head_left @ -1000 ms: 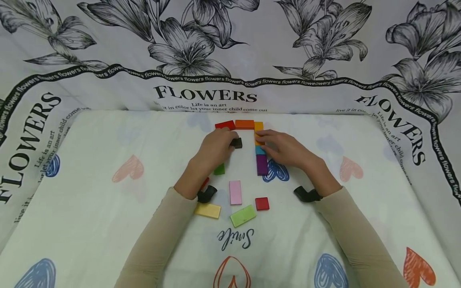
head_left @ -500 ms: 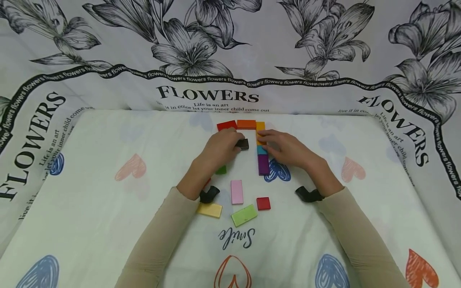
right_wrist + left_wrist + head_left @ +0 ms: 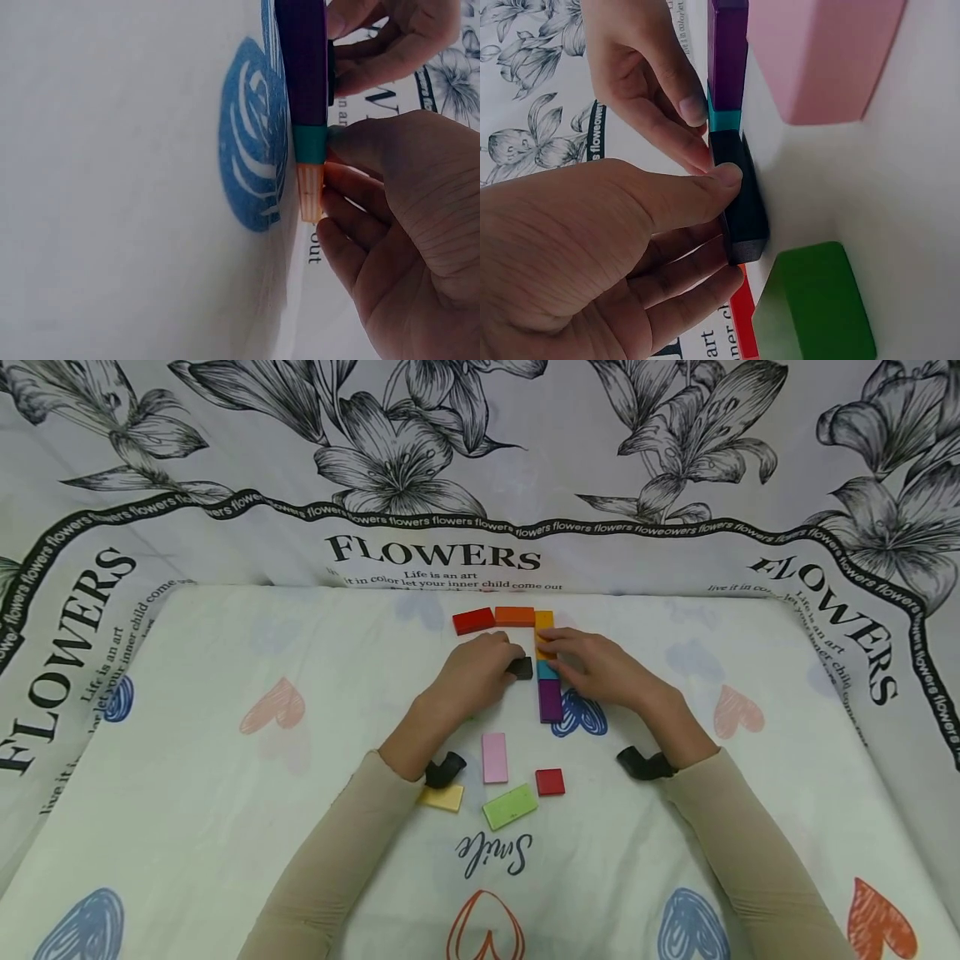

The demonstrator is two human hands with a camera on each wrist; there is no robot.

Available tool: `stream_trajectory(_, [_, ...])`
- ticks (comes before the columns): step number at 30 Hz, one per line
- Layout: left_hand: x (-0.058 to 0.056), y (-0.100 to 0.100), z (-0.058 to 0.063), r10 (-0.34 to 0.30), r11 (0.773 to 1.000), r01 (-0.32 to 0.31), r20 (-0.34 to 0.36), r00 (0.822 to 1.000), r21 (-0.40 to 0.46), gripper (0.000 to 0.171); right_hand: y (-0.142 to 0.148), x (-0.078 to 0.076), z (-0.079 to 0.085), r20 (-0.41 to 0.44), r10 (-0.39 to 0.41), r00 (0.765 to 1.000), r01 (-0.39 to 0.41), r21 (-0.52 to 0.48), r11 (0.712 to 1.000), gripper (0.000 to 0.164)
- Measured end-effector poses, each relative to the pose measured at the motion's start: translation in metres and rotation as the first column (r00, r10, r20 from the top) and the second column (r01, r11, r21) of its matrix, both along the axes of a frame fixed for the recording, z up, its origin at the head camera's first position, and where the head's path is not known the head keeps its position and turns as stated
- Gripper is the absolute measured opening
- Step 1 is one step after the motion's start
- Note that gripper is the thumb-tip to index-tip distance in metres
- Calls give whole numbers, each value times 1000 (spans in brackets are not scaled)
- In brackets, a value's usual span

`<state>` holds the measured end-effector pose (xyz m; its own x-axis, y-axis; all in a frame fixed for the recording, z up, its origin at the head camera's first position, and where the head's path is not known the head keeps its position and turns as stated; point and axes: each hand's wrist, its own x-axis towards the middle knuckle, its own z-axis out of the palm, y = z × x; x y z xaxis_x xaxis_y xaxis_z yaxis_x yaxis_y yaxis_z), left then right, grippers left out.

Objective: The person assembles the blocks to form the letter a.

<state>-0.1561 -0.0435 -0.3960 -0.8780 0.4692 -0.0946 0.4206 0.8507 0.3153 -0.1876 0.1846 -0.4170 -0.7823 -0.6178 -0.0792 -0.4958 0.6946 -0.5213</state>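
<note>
My left hand (image 3: 476, 672) pinches a black block (image 3: 521, 668) between thumb and fingers. The block's end points toward a column of blocks on its right, a narrow gap away in the head view. From the far end, that column runs yellow-orange block (image 3: 543, 618), teal block (image 3: 547, 671), purple block (image 3: 550, 702). My right hand (image 3: 603, 668) rests against the column from the right. Its thumb (image 3: 356, 142) is at the teal block and its fingertips touch the side of the yellow-orange one. An orange block (image 3: 514, 617) and a red block (image 3: 473, 621) extend leftward from the column's top.
Nearer to me lie a pink block (image 3: 494, 758), a light green block (image 3: 510, 807), a small red square block (image 3: 550, 782) and a pale yellow block (image 3: 444, 798) partly behind my left wrist. A green block (image 3: 817, 307) shows in the left wrist view. A printed cloth lies underneath.
My left hand has moved right and slightly nearer with the black block, bringing it close to the column. My right hand stays at the column.
</note>
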Motion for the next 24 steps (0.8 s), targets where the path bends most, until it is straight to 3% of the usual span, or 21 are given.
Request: stream_trajectory(24, [0,7,-4,-24,1000,24,6,1000,-19,32,1,0,-2,2,2,1000,-2,-15,1000,44])
